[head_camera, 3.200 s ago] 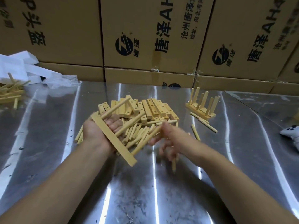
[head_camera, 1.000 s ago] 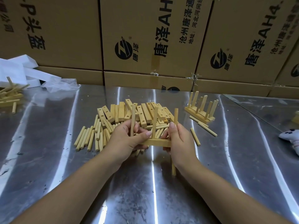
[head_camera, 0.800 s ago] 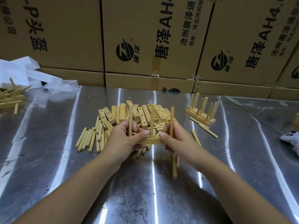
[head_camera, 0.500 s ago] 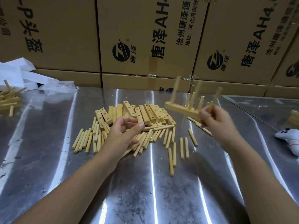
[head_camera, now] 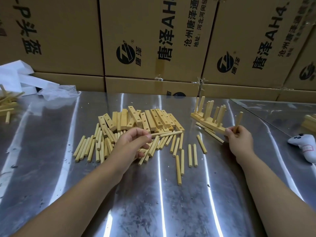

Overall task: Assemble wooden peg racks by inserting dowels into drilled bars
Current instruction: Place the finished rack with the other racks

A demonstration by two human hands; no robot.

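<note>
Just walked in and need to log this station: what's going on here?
A person is building peg racks at a metal table. The right hand grips one end of a pegged rack, beside other finished racks. The left hand pinches a loose dowel over the scattered dowels, in front of the pile of drilled bars.

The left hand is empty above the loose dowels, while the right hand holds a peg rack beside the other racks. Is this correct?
Not quite. The left hand is not empty: the head view shows it pinching one dowel above the loose dowels. The rest stands: the right hand holds a peg rack beside the other racks.
</note>
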